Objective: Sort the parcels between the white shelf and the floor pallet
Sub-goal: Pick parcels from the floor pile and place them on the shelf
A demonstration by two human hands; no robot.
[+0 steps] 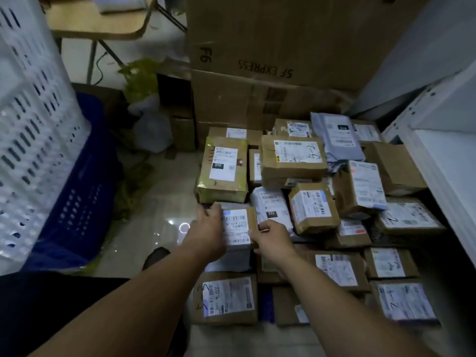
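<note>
Several parcels lie packed together on the floor in front of me. A small brown parcel [238, 225] with a white barcode label sits at the near left of the pile. My left hand [207, 231] grips its left side and my right hand [273, 237] grips its right side, fingers curled over the edges. Behind it lie a yellow-green parcel [222, 171] marked 070 and a white bag parcel [271, 206]. The white shelf [443, 155] stands at the right edge. The pallet under the pile is hidden.
Large cardboard boxes [270, 47] are stacked behind the pile. A white perforated crate [33, 119] and a blue crate [79, 197] stand at the left. A table [103, 24] stands at the back left. Glossy floor [159, 215] shows between the crates and the parcels.
</note>
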